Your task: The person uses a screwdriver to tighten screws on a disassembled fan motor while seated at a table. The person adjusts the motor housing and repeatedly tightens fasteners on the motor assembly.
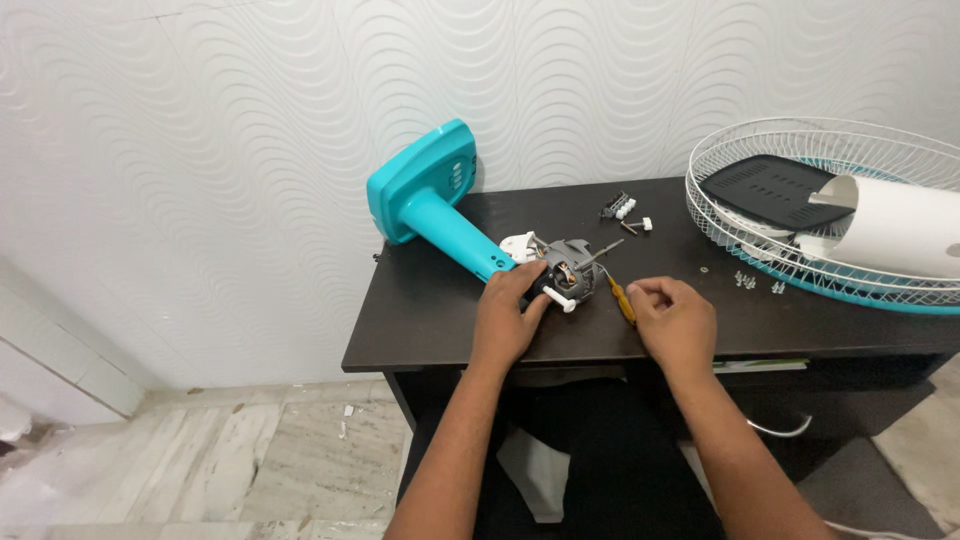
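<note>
**Fan motor in hand on a dark desk**

From my remote seat I look down on a stripped fan motor (570, 268) lying near the front middle of a dark brown desk (430, 320), set against a white wall with a wavy relief pattern. The motor is a grey metal block with copper windings showing through its open frame, a thin steel shaft pointing up and to the right, and a white plastic knob jutting from its near side. It is joined to a turquoise fan stand (440, 215) that lies tipped over, its flat base up against the wall.

My left hand (508, 315) wraps the motor's left side, fingers curled around the housing and thumb close to the white knob. My right hand (672, 320) rests on the desk just right of the motor, fingers folded into a loose fist; whether it grips anything I cannot tell. A screwdriver with a yellow handle (623, 300) lies between the two hands, its tip toward the motor.

Further back sit small white and black parts (627, 212). On the right, a white wire fan guard (820, 215) holds a black vented cover (765, 190) and a white motor housing (890, 228), with loose screws (745, 280) just beside its turquoise rim.
</note>
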